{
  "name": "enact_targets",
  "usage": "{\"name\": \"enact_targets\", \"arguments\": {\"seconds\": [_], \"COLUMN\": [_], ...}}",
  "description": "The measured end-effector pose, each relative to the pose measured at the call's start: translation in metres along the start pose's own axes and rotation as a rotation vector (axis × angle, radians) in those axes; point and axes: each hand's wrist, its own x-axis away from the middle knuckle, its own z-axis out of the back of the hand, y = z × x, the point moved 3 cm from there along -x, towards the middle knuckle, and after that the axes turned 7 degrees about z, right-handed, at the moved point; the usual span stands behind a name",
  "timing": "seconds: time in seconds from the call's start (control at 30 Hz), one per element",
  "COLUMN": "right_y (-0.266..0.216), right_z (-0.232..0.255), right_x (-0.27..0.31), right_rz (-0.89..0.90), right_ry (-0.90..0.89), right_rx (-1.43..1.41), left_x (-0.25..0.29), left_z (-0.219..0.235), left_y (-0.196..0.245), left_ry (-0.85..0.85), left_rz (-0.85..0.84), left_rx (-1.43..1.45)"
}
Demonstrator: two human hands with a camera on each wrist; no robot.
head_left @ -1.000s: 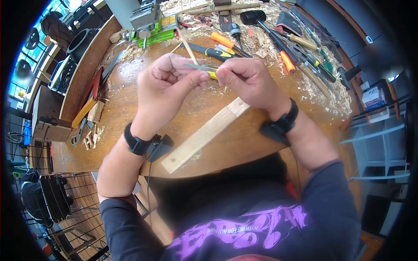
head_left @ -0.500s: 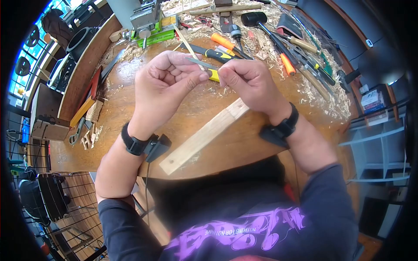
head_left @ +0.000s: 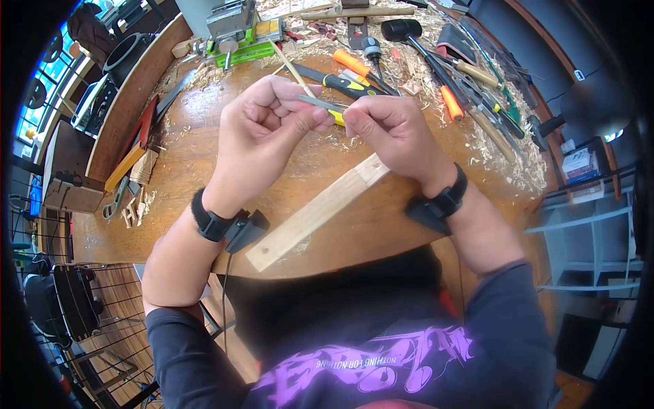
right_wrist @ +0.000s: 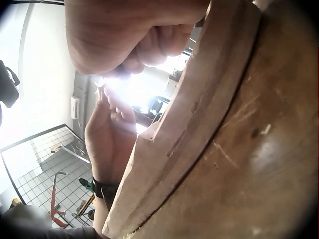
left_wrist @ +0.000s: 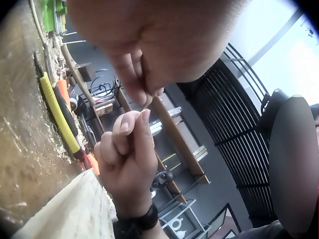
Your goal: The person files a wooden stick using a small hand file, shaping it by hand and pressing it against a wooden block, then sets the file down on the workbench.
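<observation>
My left hand [head_left: 262, 136] pinches a thin wooden stick [head_left: 291, 68] between thumb and fingers, its far end slanting up and away over the bench. Opposite it, my right hand [head_left: 392, 133] grips a cutter knife [head_left: 336, 117] with a yellow body, most of it hidden in the fist. Its grey blade [head_left: 312, 101] points left and crosses the stick beside the left fingertips. Both hands meet above the bench, as the left wrist view shows with the right hand [left_wrist: 127, 159] close below the left. A wooden plank [head_left: 313, 213] lies diagonally under them.
Beyond the hands lie an orange-handled screwdriver [head_left: 351, 63], a yellow-and-black handled tool [head_left: 351, 86], a black mallet [head_left: 402, 29] and wood shavings [head_left: 524, 163]. A green-based vise [head_left: 252, 54] stands at the back left. A saw [head_left: 126, 170] lies at the left.
The stick leans further left than a second ago, and the blade now crosses it at a steeper slant. Both hands keep their holds; the plank stays put.
</observation>
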Motion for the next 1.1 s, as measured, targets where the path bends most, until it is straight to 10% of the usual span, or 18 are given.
{"name": "enact_targets", "arguments": {"seconds": [1.1], "right_y": [-0.003], "right_z": [0.004], "right_x": [-0.004], "right_rz": [0.023], "right_ry": [0.041], "right_rx": [0.051], "left_x": [0.003], "left_z": [-0.007], "left_y": [-0.003], "left_ry": [-0.113], "left_rz": [0.056], "left_rx": [0.050]}}
